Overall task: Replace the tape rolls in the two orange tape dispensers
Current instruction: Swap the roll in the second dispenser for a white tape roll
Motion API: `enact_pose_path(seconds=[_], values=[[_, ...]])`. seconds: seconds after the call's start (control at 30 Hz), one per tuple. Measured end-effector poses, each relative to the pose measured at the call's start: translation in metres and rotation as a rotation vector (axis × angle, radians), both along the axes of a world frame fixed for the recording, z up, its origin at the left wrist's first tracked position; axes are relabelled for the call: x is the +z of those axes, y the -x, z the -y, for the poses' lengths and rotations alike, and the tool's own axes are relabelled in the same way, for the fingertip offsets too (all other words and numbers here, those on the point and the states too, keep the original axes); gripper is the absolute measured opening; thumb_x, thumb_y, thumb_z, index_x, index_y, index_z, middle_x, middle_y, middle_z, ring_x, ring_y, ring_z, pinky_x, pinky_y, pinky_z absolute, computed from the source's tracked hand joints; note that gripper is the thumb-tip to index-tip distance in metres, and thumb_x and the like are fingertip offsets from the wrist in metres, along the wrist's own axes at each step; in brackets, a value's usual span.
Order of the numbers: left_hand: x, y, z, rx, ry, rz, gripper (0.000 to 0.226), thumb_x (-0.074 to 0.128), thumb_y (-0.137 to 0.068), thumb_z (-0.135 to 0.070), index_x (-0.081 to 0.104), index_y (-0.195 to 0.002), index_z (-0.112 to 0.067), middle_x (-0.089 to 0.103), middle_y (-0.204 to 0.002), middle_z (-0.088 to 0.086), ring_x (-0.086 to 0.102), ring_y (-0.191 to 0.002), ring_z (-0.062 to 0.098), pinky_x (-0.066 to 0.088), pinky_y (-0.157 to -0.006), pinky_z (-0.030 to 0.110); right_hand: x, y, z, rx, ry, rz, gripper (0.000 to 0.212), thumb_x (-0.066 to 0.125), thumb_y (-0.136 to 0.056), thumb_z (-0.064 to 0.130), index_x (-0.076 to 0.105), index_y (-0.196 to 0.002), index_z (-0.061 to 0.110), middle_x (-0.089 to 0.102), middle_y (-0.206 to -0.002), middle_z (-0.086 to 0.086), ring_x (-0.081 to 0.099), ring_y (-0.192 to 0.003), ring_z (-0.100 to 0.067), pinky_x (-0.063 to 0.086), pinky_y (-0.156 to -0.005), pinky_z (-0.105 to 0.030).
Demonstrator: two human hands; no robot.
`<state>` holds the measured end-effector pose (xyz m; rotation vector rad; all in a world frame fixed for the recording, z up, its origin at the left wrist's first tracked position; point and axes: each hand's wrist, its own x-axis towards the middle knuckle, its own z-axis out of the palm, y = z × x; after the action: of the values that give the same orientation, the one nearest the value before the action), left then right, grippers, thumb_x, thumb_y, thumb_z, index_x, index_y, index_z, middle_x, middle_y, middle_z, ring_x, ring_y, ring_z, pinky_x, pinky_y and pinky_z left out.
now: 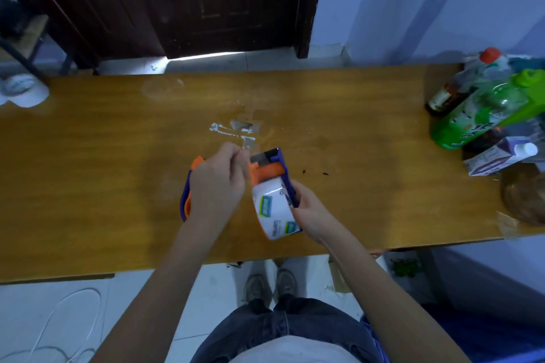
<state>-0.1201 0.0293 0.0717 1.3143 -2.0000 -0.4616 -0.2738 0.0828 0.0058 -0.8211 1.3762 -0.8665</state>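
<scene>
My right hand (309, 209) grips an orange and blue tape dispenser (272, 169) by its lower side, just above the wooden table (118, 186). A white tape roll (272, 211) with green labels sits in this dispenser. My left hand (219, 180) is pinched at the dispenser's front end by the metal blade, holding the clear tape end. A second orange and blue dispenser (188, 194) lies on the table under my left hand, mostly hidden by it.
Scraps of clear tape (236, 130) stick to the table beyond my hands. Several bottles (477, 109) and a carton (498, 156) crowd the right end. A dark door (177, 3) stands behind the table. A white cable (59, 330) lies on the floor.
</scene>
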Motion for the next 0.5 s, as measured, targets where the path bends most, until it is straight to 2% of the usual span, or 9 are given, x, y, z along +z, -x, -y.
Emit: enact_pose_path(seconds=[0.07,0.13,0.27,0.5], values=[[0.002,0.002,0.015,0.063,-0.117,0.042,0.027,0.048,-0.089,-0.03,0.062,-0.077,-0.011,0.068,-0.066,0.007,0.063,-0.063,0.03,0.048,-0.06,0.034,0.003,0.001,0.0,-0.012,0.033,0.006,0.03,0.064,-0.087,0.006,0.054,-0.114,0.012,0.066,-0.105,-0.009,0.065,-0.097,-0.026,0.054,-0.079,-0.04],[0.005,0.009,0.03,0.05,-0.174,0.052,0.024,0.052,-0.09,-0.029,0.067,-0.083,-0.011,0.07,-0.077,0.009,0.063,-0.076,0.032,0.049,-0.067,0.04,0.005,0.004,0.002,-0.024,0.044,0.027,0.032,0.063,-0.086,0.001,0.053,-0.114,0.012,0.066,-0.104,-0.01,0.066,-0.093,-0.023,0.055,-0.078,-0.04],[0.01,0.017,0.056,0.108,-0.21,0.121,0.02,0.054,-0.09,-0.028,0.07,-0.087,-0.015,0.072,-0.089,0.01,0.062,-0.088,0.034,0.048,-0.069,0.038,0.013,0.013,-0.003,0.05,0.089,0.063,0.037,0.069,-0.077,0.002,0.056,-0.108,0.018,0.071,-0.088,0.007,0.069,-0.077,-0.004,0.055,-0.063,-0.023],[0.022,0.015,0.062,0.077,-0.25,0.14,0.026,0.055,-0.09,-0.03,0.073,-0.088,-0.012,0.071,-0.08,0.01,0.063,-0.079,0.027,0.053,-0.071,0.039,0.02,0.025,-0.016,0.05,0.182,0.116,0.038,0.063,-0.082,-0.011,0.058,-0.105,0.018,0.073,-0.079,0.014,0.066,-0.074,0.002,0.051,-0.061,-0.016]])
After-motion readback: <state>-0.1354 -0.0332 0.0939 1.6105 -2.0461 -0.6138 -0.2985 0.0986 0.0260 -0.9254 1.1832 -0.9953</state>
